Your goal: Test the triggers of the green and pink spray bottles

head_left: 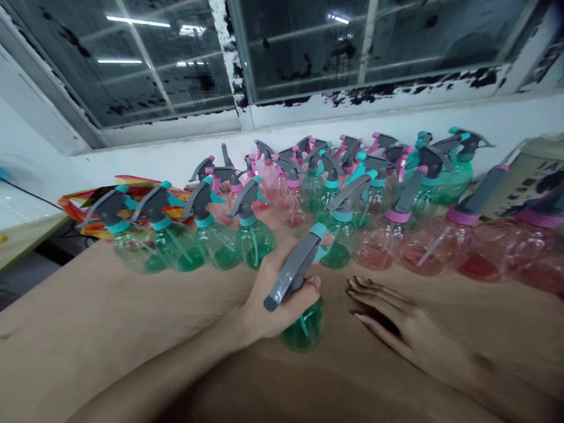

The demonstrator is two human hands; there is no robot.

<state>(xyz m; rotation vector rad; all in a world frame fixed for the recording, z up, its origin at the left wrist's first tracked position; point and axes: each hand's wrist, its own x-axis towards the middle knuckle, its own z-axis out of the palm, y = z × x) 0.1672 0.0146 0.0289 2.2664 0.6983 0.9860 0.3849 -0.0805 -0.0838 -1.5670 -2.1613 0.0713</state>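
My left hand is wrapped around a green spray bottle with a grey trigger head and teal collar, standing upright on the brown cardboard surface. My right hand lies flat on the cardboard just to the right of that bottle, fingers stretched out and pointing left, holding nothing. Behind both hands stands a row of green spray bottles and pink spray bottles.
Many more green and pink spray bottles crowd the back against the white wall under dark windows. A colourful bag lies at the far left. A large pale container stands at the right edge.
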